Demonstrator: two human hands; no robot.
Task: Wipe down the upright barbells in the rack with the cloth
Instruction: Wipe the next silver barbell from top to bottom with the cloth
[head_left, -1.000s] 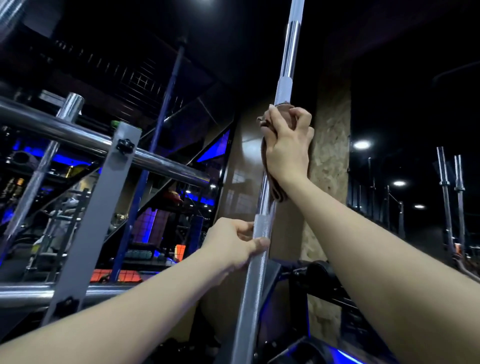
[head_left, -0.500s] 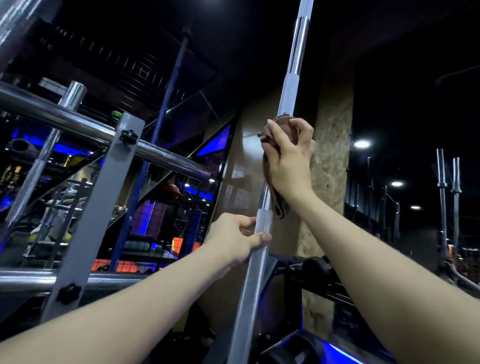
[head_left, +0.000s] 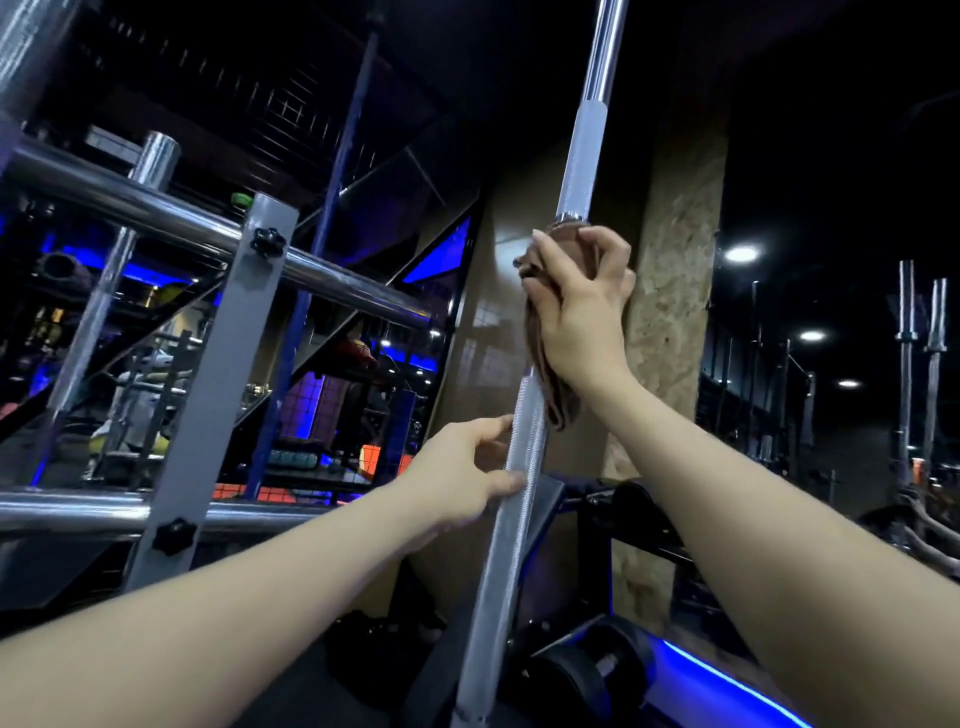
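1. Gripping: the fingers (head_left: 605, 244) of the right hand (head_left: 582, 312) are curled round the brown cloth (head_left: 553, 395), clamping it against the shaft of the upright barbell (head_left: 524, 467); a loose tail of cloth hangs below the wrist.
2. Steadying: the left hand (head_left: 470, 473) sits lower on the same shaft, thumb and fingertips resting on the knurled section with the fingers partly apart, a light hold, not a full wrap.
3. Position of the work: the cloth sits just under the lower edge of the upper knurled band (head_left: 579, 161), on the smooth stretch between two knurled sections; the barbell leans slightly, its upper end running out of view at the top.
4. Step in hand, as judged: wiping along the shaft of this one bar, with the cloth at about mid-height of what is visible.
5. Next move calls for: sliding the clamped cloth along the shaft under even pressure while the left hand keeps the bar from swaying; the knurling is likely to drag at the fabric.
6. Surroundings: chrome rack rails (head_left: 156, 208) stand to the left; further upright bars (head_left: 906, 332) stand well apart at far right, apparently awaiting the cloth.
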